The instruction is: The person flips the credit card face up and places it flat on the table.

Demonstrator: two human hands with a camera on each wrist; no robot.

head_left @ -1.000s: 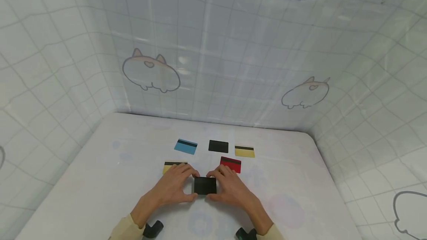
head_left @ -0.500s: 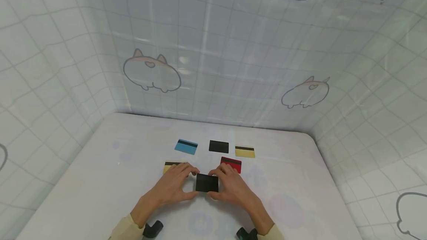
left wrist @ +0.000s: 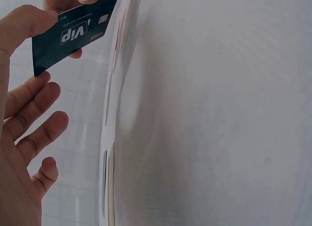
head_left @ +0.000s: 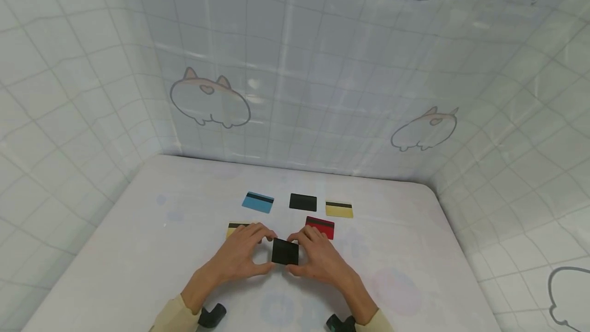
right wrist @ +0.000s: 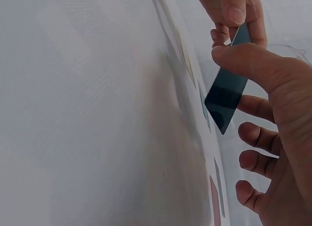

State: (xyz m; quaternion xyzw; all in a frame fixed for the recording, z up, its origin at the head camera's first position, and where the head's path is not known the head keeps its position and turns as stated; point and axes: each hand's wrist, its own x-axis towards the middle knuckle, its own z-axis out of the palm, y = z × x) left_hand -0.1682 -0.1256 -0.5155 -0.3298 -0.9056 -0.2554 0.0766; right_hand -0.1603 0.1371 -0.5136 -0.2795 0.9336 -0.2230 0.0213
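A dark VIP card (head_left: 285, 252) stands tilted between both hands, over the white table. My left hand (head_left: 239, 255) pinches its left end between thumb and index finger. On the other end, the right hand (head_left: 320, 257) grips the long edges the same way, its remaining fingers (right wrist: 256, 160) loosely bent. White "Vip" lettering shows on the card's face (left wrist: 73, 35) in the left wrist view; its plain dark back (right wrist: 226, 87) carries a stripe. Just beyond the fingers lie a red card (head_left: 320, 227) and a yellow card (head_left: 233, 229), partly hidden behind the left hand.
Farther back on the table (head_left: 184, 250) lie a blue card (head_left: 258, 202), a black card (head_left: 303, 202) and another yellow card (head_left: 339, 209), striped sides up on the coloured ones. Behind the table hangs a grid-patterned curtain (head_left: 295, 91) with cartoon animals.
The held card has risen slightly and turned, its top edge now slanting down to the right and its face looking narrower. Both hands stay nearly in place; the cards on the table are unmoved.
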